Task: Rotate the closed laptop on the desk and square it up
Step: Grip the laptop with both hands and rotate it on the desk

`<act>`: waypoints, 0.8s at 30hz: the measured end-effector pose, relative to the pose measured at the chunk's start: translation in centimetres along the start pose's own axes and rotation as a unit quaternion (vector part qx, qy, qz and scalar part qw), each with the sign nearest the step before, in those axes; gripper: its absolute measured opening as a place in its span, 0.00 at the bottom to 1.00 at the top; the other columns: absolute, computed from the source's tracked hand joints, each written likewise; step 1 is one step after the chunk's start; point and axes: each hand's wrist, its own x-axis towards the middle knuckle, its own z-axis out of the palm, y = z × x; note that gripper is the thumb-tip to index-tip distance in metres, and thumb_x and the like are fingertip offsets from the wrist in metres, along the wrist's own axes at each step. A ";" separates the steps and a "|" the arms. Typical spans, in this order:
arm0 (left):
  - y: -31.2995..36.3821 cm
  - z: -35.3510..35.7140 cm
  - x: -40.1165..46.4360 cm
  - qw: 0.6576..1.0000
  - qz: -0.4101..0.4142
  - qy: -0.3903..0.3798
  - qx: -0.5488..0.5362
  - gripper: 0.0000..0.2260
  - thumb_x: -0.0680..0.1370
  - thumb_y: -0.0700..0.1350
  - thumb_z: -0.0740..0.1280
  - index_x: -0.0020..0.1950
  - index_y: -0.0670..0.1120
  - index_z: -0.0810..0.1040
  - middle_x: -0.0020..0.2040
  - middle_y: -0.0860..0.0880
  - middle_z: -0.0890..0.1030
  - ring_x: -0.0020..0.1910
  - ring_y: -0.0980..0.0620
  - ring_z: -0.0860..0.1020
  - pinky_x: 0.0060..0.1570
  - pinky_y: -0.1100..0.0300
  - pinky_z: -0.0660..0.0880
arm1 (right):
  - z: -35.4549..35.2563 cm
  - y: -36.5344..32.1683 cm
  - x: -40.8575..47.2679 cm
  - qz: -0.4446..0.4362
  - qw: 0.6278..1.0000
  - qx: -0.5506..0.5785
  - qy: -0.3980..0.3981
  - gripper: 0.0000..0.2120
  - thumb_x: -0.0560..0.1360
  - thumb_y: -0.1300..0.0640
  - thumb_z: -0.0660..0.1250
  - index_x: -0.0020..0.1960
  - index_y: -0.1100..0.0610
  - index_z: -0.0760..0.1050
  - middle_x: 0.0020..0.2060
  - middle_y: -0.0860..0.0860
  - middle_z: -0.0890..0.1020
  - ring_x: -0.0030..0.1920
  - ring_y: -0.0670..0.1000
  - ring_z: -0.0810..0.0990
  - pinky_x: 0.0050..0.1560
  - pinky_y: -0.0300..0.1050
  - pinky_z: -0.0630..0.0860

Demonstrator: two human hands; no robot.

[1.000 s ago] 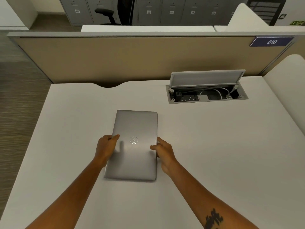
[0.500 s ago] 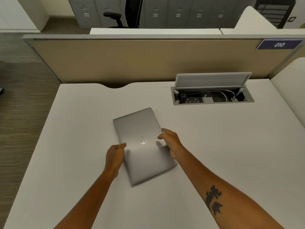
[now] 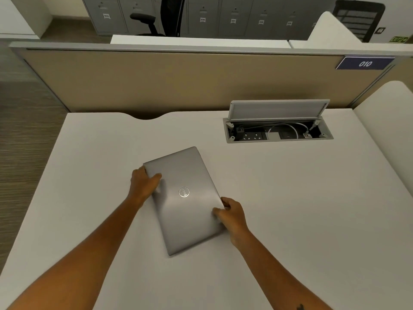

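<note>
A closed silver laptop [image 3: 185,211] with a round logo lies flat on the white desk [image 3: 290,209], skewed, its long axis running from upper left to lower right. My left hand [image 3: 144,183] grips its left long edge near the far corner, thumb on the lid. My right hand [image 3: 231,217] grips the right long edge near the near corner, fingers curled onto the lid. Both hands hold the laptop at opposite sides.
An open cable box [image 3: 277,130] with sockets and white cords is sunk in the desk at the back right, its lid raised. A beige partition [image 3: 178,81] bounds the desk's far edge. A white side panel [image 3: 388,121] rises at the right.
The laptop has turned from straight to skewed, its far end swinging left. My left hand has slid up toward the far corner and my right hand down toward the near corner.
</note>
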 end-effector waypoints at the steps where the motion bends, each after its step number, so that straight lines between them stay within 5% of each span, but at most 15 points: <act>1: 0.2 -0.1 0.7 1.000 0.002 0.001 0.014 0.26 0.74 0.51 0.73 0.68 0.38 0.78 0.67 0.36 0.79 0.66 0.34 0.79 0.68 0.37 0.77 | -0.2 0.5 -0.3 -0.003 1.000 -0.002 0.005 0.17 0.72 0.62 0.73 0.59 0.51 0.86 0.55 0.54 0.87 0.56 0.58 0.88 0.49 0.44 0.82; 4: 0.6 -0.2 2.4 0.998 0.014 0.010 0.059 0.16 0.76 0.46 0.73 0.55 0.35 0.78 0.57 0.34 0.80 0.57 0.33 0.80 0.59 0.44 0.79 | -1.0 1.8 -1.3 -0.018 0.999 -0.021 0.019 0.17 0.71 0.62 0.78 0.53 0.43 0.83 0.51 0.44 0.83 0.50 0.46 0.85 0.41 0.29 0.79; 7: 0.9 -0.2 3.6 0.994 0.036 0.003 0.098 0.13 0.75 0.43 0.72 0.42 0.34 0.73 0.43 0.33 0.77 0.44 0.34 0.77 0.45 0.51 0.70 | -1.3 2.9 -1.8 0.001 0.999 -0.033 0.023 0.24 0.71 0.63 0.79 0.65 0.51 0.82 0.58 0.50 0.82 0.56 0.50 0.85 0.50 0.39 0.84; 11: 0.8 -0.2 4.3 0.989 0.059 0.001 0.138 0.12 0.76 0.42 0.71 0.44 0.32 0.76 0.46 0.30 0.82 0.47 0.33 0.79 0.47 0.48 0.74 | -1.1 3.1 -2.0 0.022 0.998 0.032 0.044 0.13 0.73 0.66 0.77 0.51 0.49 0.84 0.50 0.51 0.88 0.54 0.56 0.88 0.50 0.43 0.86; 13: 0.7 -0.3 4.1 0.988 0.076 -0.003 0.138 0.07 0.76 0.41 0.71 0.44 0.38 0.77 0.45 0.34 0.81 0.46 0.38 0.78 0.49 0.48 0.74 | -0.9 3.0 -1.7 0.045 0.995 0.060 0.063 0.10 0.74 0.66 0.75 0.53 0.57 0.85 0.51 0.55 0.89 0.54 0.57 0.87 0.58 0.51 0.85; 16: 0.6 -0.5 3.8 0.989 0.084 -0.012 0.122 0.05 0.75 0.40 0.71 0.49 0.41 0.81 0.46 0.43 0.80 0.48 0.41 0.78 0.50 0.52 0.72 | -0.8 3.2 -0.7 0.062 0.992 0.075 0.077 0.06 0.75 0.67 0.73 0.48 0.70 0.81 0.42 0.59 0.83 0.44 0.56 0.78 0.50 0.50 0.76; 19: 0.0 -0.8 3.5 0.990 0.070 -0.003 0.124 0.09 0.74 0.41 0.71 0.47 0.34 0.81 0.45 0.35 0.84 0.48 0.34 0.81 0.46 0.46 0.77 | -0.7 2.8 0.0 0.064 0.988 0.107 0.088 0.14 0.74 0.68 0.72 0.37 0.61 0.68 0.39 0.57 0.66 0.44 0.57 0.63 0.48 0.51 0.63; 24: -1.6 -1.4 2.2 0.994 0.045 0.012 0.098 0.11 0.76 0.43 0.71 0.56 0.39 0.84 0.52 0.42 0.84 0.52 0.39 0.81 0.50 0.52 0.73 | -1.8 1.5 1.7 0.070 0.981 0.150 0.102 0.12 0.73 0.68 0.73 0.40 0.56 0.71 0.40 0.55 0.68 0.45 0.56 0.65 0.49 0.51 0.63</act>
